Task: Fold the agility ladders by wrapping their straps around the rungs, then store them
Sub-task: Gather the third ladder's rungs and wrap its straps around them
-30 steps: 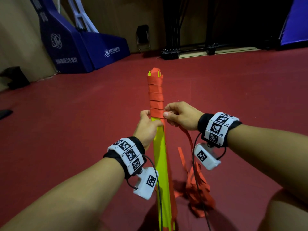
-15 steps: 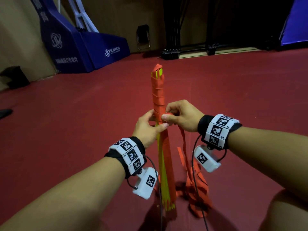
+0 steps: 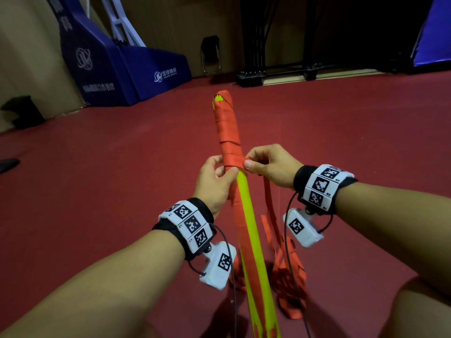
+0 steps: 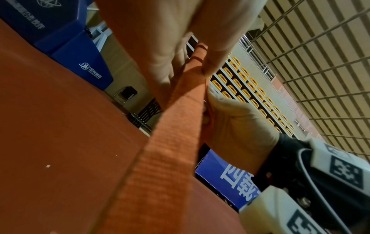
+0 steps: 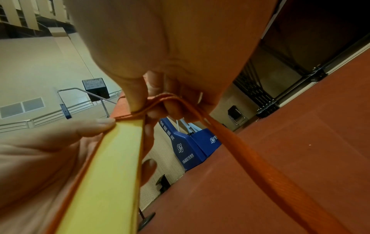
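A bundle of yellow ladder rungs [image 3: 251, 230] stands upright in front of me, its lower end near the floor. Orange strap [image 3: 227, 132] is wound around its upper part, with a bit of yellow showing at the top. My left hand [image 3: 216, 178] grips the bundle just below the wound part. My right hand [image 3: 264, 164] pinches the strap at the last turn, thumb on the bundle's right edge. In the right wrist view the strap [image 5: 250, 152] runs from those fingers down toward the floor. The loose remainder of strap [image 3: 288, 274] lies heaped on the floor to the right.
Red sports floor [image 3: 97, 191] all around. Blue padded hoop base [image 3: 117, 69] at the back left, a folding chair [image 3: 211, 54] against the wall, a black wheeled frame [image 3: 275, 74] behind. Another blue pad [image 3: 432, 40] far right.
The bundle has been turned in my hands, so its yellow face shows again. The strap's last turn sits a little lower on the rungs. Both hands stay at the same height.
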{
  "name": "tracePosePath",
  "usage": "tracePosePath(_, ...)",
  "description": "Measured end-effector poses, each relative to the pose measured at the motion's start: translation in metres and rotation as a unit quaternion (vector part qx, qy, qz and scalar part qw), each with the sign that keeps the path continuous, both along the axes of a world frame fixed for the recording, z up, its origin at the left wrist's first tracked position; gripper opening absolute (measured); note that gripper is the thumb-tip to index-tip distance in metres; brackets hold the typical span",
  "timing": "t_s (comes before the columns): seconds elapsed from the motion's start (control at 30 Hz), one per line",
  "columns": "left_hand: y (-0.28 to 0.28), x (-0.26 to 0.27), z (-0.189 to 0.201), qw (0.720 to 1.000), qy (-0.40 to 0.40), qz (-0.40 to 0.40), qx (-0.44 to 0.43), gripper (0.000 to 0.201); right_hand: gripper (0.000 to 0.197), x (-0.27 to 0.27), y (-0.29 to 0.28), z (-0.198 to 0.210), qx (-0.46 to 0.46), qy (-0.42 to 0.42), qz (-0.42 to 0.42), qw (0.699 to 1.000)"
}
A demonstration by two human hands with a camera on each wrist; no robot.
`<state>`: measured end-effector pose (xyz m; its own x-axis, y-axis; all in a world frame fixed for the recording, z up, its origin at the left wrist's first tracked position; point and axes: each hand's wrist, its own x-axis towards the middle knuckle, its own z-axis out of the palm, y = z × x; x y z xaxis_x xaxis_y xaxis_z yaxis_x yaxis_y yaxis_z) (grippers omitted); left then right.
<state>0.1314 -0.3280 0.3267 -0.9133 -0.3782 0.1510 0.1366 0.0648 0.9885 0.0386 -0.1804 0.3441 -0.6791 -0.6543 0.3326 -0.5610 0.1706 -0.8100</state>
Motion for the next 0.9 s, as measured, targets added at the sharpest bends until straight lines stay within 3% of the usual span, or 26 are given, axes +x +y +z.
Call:
tracePosePath(0.23,0.0057,-0.0017,0.0025,1.000,0.022,0.012,0.007,0.031,0.024,-0.0009,-0.0032,-0.0012,0.048,0.010,-0.053,0.997)
tracePosePath(0.6,0.0040,-0.0025,0.0060,0.998,0.028,0.024,0.042,0.027,0.031,-0.0021,0.0005,0.0061,0.072,0.032,-0.008,0.997)
tracePosePath(0.9,0.0028,0.0003,0.0095,0.998,0.008,0.040,0.051,0.029,0.021,0.0022,0.0011,0.0044,0.038,-0.006,0.008,0.999)
